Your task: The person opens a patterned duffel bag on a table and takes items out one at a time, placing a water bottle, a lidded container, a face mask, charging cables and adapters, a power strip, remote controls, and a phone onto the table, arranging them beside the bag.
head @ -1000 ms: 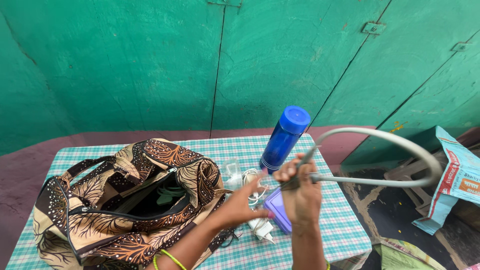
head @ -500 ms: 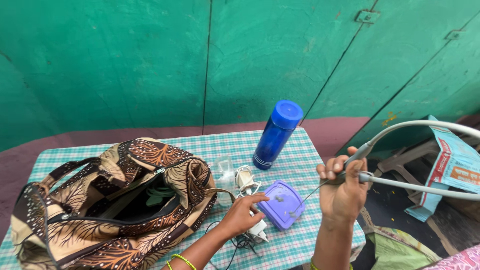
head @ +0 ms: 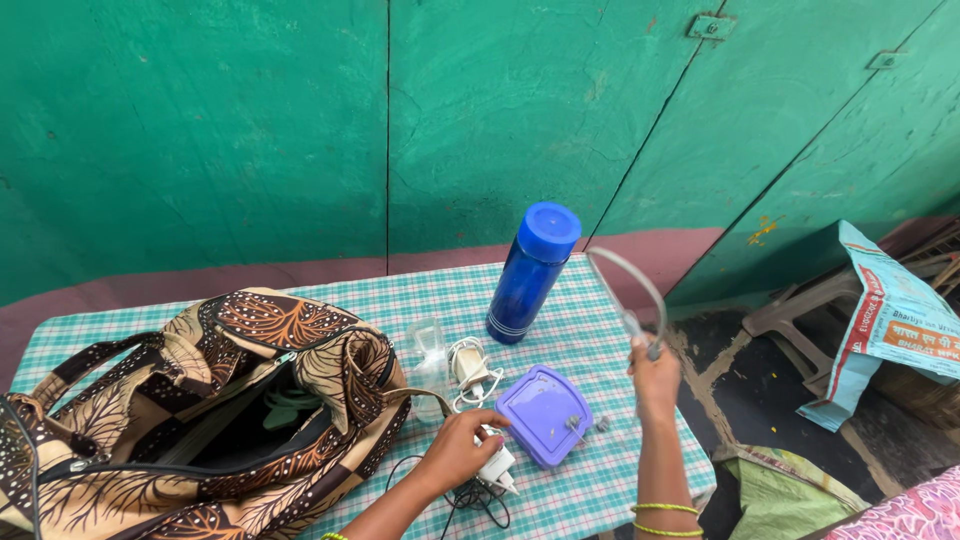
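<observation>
- right hand point(head: 655, 380) raised over the table's right edge, fingers curled tight round a loop of grey-white cable point(head: 628, 290); loop arcs up above the fist, just right of the blue bottle point(head: 533, 272)
- cable's plug ends hang down onto the lid of the purple box point(head: 545, 414)
- left hand point(head: 462, 448) low on the checked tablecloth point(head: 600, 340), palm down, fingers bent and closed on a white charger point(head: 497, 467); black cord point(head: 478, 497) tangled right under it
- purple box lies flat, just right of the left hand, between both hands
- second white charger with coiled lead point(head: 468, 366) and a small clear container point(head: 428, 342) sit between bag and bottle
- brown patterned bag point(head: 200, 410) unzipped, fills the left half of the table, touching the left wrist area
- blue bottle upright at the far table edge, cap on
</observation>
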